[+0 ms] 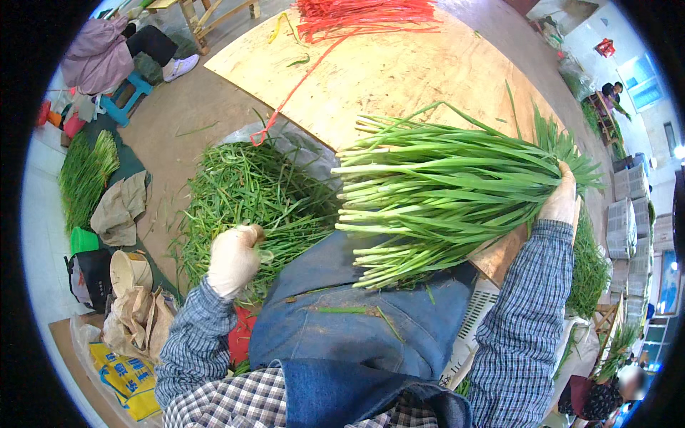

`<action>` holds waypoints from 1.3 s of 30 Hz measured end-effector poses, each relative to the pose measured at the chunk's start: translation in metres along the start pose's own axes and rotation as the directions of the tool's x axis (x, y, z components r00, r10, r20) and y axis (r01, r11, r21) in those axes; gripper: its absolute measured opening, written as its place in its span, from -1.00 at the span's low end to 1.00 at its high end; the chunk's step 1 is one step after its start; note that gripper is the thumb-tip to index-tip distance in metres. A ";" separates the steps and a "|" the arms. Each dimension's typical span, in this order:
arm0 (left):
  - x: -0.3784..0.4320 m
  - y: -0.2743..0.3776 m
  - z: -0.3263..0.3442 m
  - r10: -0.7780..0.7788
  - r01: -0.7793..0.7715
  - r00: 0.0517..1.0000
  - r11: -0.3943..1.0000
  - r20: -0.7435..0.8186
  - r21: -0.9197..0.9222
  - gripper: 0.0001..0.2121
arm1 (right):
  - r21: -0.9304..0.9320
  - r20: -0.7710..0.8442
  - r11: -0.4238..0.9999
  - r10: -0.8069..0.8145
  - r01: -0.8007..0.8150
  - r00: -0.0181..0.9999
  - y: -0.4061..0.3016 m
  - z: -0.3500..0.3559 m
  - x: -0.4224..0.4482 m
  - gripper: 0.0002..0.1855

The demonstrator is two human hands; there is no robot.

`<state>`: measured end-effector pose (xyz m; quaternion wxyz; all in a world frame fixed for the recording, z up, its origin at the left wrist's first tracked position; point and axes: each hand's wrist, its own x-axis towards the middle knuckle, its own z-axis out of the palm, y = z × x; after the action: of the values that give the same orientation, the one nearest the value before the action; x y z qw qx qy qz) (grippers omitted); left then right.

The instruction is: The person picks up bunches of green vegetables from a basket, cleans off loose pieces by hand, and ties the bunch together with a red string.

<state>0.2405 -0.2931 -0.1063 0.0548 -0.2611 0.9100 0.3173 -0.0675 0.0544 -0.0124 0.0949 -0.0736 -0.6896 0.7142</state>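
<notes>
My right hand, in a pale glove, grips a large bunch of green leafy stalks near its leaf ends. The pale stalk ends point left, over my lap and the corner of the plywood table. My left hand, also gloved, is closed in a loose fist above a heap of loose green leaves; whether its fingers hold a scrap cannot be told. Red ties lie piled at the table's far edge, and one red strand trails over the near edge towards the heap.
A blue stool stands at the upper left beside a seated person. More green bunches, a beige bucket and sacks lie left. A white crate is by my right leg; greens and other people are farther right.
</notes>
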 end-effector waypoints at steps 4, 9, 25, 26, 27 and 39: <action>0.000 0.044 -0.007 0.476 -0.433 0.822 0.879 -0.314 0.198 -0.76 | -0.221 0.015 0.971 -0.088 0.089 0.996 -0.009 0.001 -0.010 -0.68; 0.024 0.121 0.011 0.620 -0.635 0.667 0.763 -0.413 0.121 -0.86 | 0.048 0.028 0.998 0.043 -0.044 0.999 -0.002 -0.008 0.011 -0.72; 0.051 0.140 0.017 0.429 -0.409 0.902 0.808 -0.053 -0.425 -0.63 | -0.568 0.144 0.740 -0.340 0.359 0.929 -0.004 -0.012 -0.006 -0.70; 0.055 0.135 0.026 0.473 -0.500 0.865 0.777 -0.169 -0.383 -0.66 | -0.585 0.131 0.711 -0.391 0.390 0.911 -0.004 -0.011 -0.007 -0.70; 0.054 0.135 0.030 0.476 -0.513 0.858 0.773 -0.194 -0.372 -0.66 | -0.419 0.045 0.872 -0.258 0.253 0.965 -0.004 -0.009 -0.006 -0.71; 0.045 0.136 0.027 0.493 -0.431 0.864 0.625 -0.099 -0.650 -0.87 | 0.077 -0.020 0.983 0.170 -0.168 0.985 0.006 -0.010 0.022 -0.76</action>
<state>0.1305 -0.2063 -0.0653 -0.0829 -0.0067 0.7733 0.6285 -0.0866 0.0692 -0.0183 0.0457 -0.1376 -0.6522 0.7440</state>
